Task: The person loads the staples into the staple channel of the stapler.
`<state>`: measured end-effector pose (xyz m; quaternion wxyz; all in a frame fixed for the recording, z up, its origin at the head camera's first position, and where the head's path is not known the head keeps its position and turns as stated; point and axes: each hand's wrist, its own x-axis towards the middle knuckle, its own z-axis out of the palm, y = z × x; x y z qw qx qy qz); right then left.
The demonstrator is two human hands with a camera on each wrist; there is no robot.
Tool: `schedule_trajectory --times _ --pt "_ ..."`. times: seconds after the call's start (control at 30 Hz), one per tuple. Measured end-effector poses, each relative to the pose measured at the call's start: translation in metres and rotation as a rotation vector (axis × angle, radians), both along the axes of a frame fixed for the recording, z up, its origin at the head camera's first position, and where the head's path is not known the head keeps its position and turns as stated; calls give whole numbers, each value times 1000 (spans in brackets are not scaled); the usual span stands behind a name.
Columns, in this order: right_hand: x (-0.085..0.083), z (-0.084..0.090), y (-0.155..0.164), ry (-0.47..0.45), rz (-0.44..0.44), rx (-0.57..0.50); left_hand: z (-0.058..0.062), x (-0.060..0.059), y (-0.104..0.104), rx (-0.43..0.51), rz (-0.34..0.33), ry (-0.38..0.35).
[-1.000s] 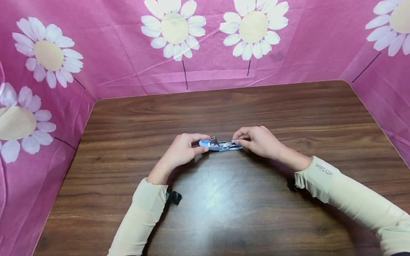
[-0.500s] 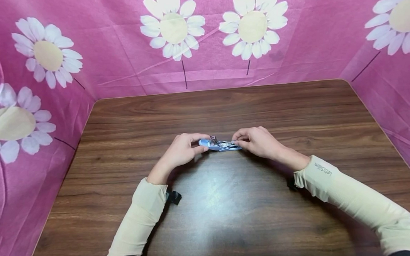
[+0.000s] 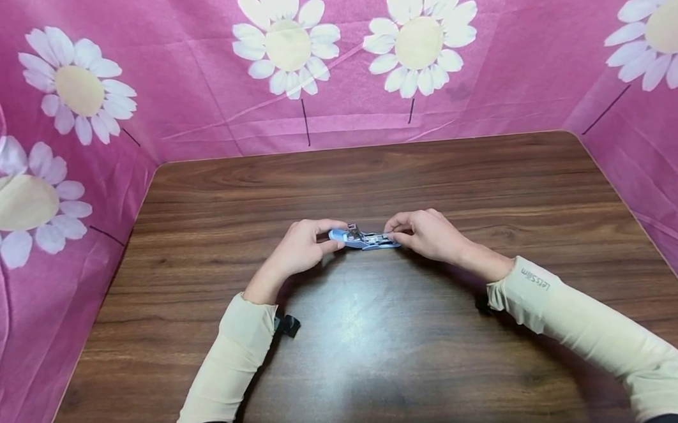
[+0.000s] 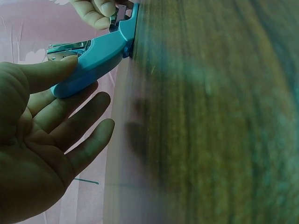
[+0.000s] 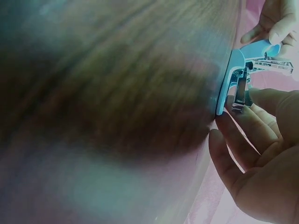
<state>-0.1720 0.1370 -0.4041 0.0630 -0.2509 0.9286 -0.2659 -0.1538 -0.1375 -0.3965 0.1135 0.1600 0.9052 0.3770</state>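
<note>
A light-blue stapler [image 3: 366, 243] is spread open in the middle of the table, its metal parts facing up. My left hand [image 3: 301, 248] pinches one blue end between thumb and fingers. In the left wrist view, the stapler's blue body [image 4: 100, 58] slants up from that hand, whose other fingers are loosely extended. On the opposite end, my right hand [image 3: 429, 233] has its thumb and fingertips at the metal staple channel [image 5: 240, 88]. The right wrist view shows them pinching the channel's end, beside the blue base. Whether staples lie between those fingertips I cannot tell.
The brown wood-grain table [image 3: 343, 186] is bounded at the back and sides by a pink cloth [image 3: 193, 72] with white daisies. Black wrist cameras hang under both beige sleeves [image 3: 575, 320].
Both hands keep their places on the stapler, with barely any finger movement. The stapler stays open in the same spot.
</note>
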Motion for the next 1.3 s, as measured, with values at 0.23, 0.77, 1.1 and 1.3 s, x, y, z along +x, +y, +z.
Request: schedule_trajectory --times 0.23,0.77,1.1,1.3 --pt "1 -1 -2 76 20 53 1 0 0 -2 3 -2" --pt "4 1 -3 108 -3 90 1 1 0 4 3 -11" --pt "5 1 -1 114 -5 92 -2 -1 -1 -3 -3 0" --pt "5 0 4 124 -7 87 -1 0 -1 -1 -7 4"
